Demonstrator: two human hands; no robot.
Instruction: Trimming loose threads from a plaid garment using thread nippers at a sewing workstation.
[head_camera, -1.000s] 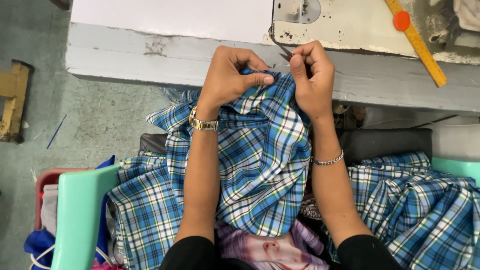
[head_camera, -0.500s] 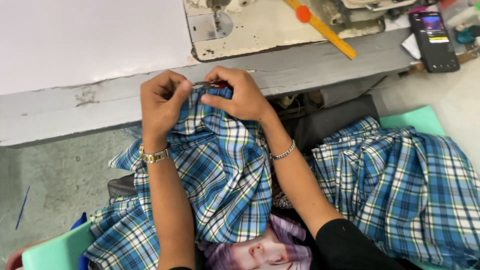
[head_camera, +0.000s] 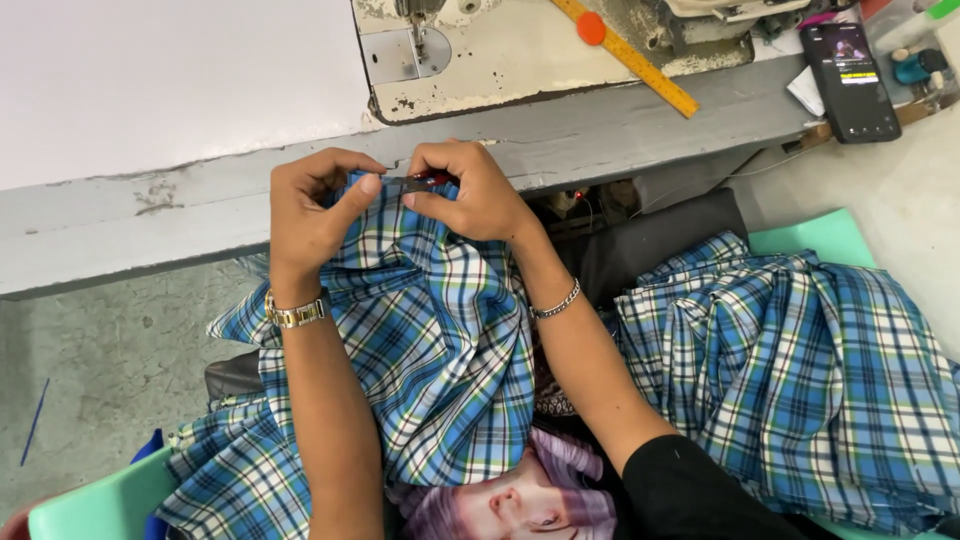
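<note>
down on the lap, a blue, white and green checked cloth (head_camera: 440, 350) lies draped in soft folds, thin woven stuff that creases easily, with more of the same checked cloth heaped on a pale green chair (head_camera: 830, 235) to the right. up from there, the left hand (head_camera: 310, 210) is closed on the top edge of the cloth, thumb pressed to forefinger in a tight pinch, a metal watch (head_camera: 295, 312) on its wrist. just beside it the right hand (head_camera: 470, 195) is also closed, its fingertips gripping the same edge together with a small dark tool (head_camera: 425, 182), too hidden to tell what kind; a chain bracelet (head_camera: 556, 300) sits on that wrist. to do this well, it seems best to keep the edge taut between the two pinches and work only at the seam. beyond the hands runs the worn grey table edge (head_camera: 150, 230), then the scuffed cream sewing machine (head_camera: 470, 60), a yellow ruler (head_camera: 630, 60) and a black phone (head_camera: 850, 80).
</note>
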